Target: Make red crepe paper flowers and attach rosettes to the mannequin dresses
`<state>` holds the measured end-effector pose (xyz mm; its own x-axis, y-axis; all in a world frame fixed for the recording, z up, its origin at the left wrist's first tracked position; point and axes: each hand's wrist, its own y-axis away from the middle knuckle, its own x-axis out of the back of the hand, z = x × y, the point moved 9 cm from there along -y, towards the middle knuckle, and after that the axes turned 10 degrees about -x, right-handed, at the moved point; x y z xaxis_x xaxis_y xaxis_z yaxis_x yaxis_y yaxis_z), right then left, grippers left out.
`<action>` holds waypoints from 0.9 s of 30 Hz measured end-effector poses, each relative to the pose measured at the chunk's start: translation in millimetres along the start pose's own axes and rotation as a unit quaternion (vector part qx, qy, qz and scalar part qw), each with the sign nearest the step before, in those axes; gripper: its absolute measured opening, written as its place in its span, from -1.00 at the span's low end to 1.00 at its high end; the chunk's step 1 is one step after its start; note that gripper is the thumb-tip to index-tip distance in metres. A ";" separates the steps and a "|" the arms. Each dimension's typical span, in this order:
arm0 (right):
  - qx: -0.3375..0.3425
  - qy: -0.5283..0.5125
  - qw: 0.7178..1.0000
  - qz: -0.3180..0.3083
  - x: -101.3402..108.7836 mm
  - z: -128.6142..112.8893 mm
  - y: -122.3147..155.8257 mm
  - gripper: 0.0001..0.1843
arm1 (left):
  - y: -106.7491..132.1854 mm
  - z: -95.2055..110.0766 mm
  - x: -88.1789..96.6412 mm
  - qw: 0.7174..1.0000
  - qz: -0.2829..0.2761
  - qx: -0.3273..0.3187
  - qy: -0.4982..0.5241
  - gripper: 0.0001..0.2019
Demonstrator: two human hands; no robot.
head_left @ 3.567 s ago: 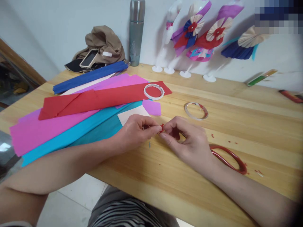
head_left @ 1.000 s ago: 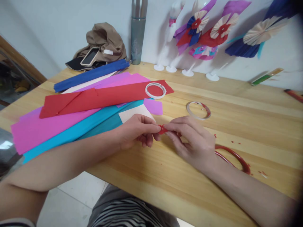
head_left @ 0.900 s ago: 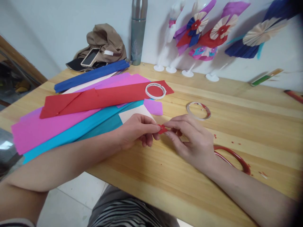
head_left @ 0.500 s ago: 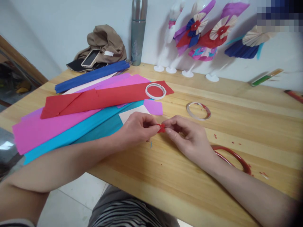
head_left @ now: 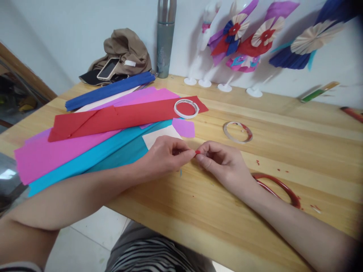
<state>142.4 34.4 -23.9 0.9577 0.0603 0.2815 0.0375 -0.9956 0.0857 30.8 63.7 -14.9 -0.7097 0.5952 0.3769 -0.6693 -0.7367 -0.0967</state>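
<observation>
My left hand (head_left: 166,155) and my right hand (head_left: 222,164) meet over the wooden table (head_left: 198,211), fingertips pinched together on a tiny red paper piece (head_left: 197,152). Only a sliver of that red piece shows between the fingers. A cream paper sheet (head_left: 159,135) and a small purple paper square (head_left: 183,127) lie just behind my left hand. The red loop handle of scissors (head_left: 279,187) lies on the table beside my right wrist.
Long sheets of red (head_left: 119,115), pink (head_left: 56,151), cyan (head_left: 93,156) and blue (head_left: 109,90) crepe paper cover the left half. Two tape rings (head_left: 186,108) (head_left: 237,132) lie further back. A flask (head_left: 166,37), a cap with a phone (head_left: 107,68) and paper-dressed figures (head_left: 235,37) line the wall.
My fingers have closed tighter on the red piece, so less of it shows now. Both hands stay at the same spot on the table.
</observation>
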 end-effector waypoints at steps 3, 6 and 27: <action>-0.017 -0.011 1.000 -0.009 0.0 3.8 -0.9 -0.73 | -0.1 -7.8 4.1 0.999 0.009 0.043 0.026 -0.68; -0.023 -0.016 1.000 -0.010 -0.2 5.6 -1.2 -0.71 | -1.5 -10.5 4.5 0.998 0.012 0.045 0.044 -0.67; -0.012 -0.062 0.998 0.008 4.9 6.0 -2.1 -0.81 | -3.3 -20.7 -8.0 0.979 -0.005 0.092 0.182 -0.87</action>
<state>148.7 36.3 -28.4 0.9862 0.0342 0.1622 0.0171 -0.9942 0.1062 34.1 68.0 -36.6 -0.7565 0.6536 0.0214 -0.6500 -0.7551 0.0857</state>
